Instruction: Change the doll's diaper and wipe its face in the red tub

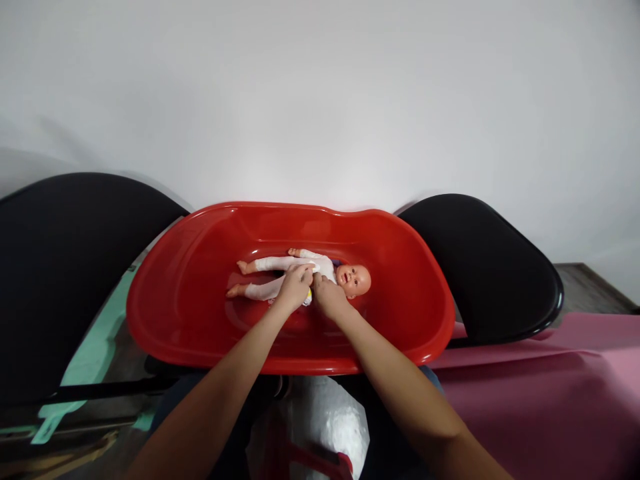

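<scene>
A baby doll [326,267] in a white garment lies on its back inside a red baby bathtub [173,293], its head to the right and bare feet to the left. Over the doll's middle, my left hand [297,285] is closed, with its fingertips pinching white cloth at the chest. My right hand [327,295] is beside it, fingers curled in against the doll's chest near the neck; what they grip is hidden. A small white and yellow patch [308,298] shows between my hands; I cannot tell what it is. The doll's near arm is covered by my hands.
Black chair seats flank the tub, one on the left [75,267] and one on the right [493,267]. Behind it rises a white wall [320,100]. Pink sheeting [550,393] covers the lower right, and a pale green object [95,353] shows at lower left.
</scene>
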### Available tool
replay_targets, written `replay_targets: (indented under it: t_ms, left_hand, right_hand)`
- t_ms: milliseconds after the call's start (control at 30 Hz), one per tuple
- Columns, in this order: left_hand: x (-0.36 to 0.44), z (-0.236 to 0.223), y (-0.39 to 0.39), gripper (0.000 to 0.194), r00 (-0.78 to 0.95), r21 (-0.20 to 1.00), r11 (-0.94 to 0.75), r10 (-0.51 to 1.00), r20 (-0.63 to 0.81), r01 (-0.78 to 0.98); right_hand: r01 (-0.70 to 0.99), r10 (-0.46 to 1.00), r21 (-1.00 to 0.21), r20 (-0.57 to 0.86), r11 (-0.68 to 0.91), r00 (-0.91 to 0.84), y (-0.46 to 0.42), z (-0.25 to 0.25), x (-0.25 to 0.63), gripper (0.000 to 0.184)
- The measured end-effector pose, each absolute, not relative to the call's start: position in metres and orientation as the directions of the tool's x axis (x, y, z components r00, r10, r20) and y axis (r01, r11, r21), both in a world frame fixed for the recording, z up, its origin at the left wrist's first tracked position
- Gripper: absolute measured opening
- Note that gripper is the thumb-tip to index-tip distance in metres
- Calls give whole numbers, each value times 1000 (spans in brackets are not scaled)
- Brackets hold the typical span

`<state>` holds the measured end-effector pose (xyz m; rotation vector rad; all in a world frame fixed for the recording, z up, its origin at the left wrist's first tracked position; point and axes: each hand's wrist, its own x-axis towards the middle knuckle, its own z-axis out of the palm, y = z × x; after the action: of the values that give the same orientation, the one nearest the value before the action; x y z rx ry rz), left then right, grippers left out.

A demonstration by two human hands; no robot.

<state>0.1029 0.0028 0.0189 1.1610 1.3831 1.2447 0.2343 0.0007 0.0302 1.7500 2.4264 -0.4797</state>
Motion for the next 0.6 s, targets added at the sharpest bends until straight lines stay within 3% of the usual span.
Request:
replay_targets:
  t_ms: [167, 300, 400, 500, 600]
  left_hand:
    - [104, 27, 1, 23, -148, 996, 91, 985, -93, -19]
    - [101, 37, -5, 50, -147, 947, 306, 936, -318, -100]
    - [100, 38, -8, 53, -112, 902, 421, 896, -430, -95]
    - [100, 35, -9, 48, -88, 893, 447, 892, -442, 43]
    - [97, 31, -6, 40, -113, 868, 377, 926, -360, 322]
  right_hand:
    - [946, 915, -186, -259, 267, -309, 2, 30, 234, 36]
    - [935, 905, -210, -261, 287, -336, -1, 32, 233, 34]
    - [935, 900, -179, -267, 305, -345, -4, 34, 233, 34]
    - [937, 898, -142, -273, 318, -346, -4, 35, 233, 33]
    - [933, 892, -132, -277, 334, -358, -4, 35, 233, 33]
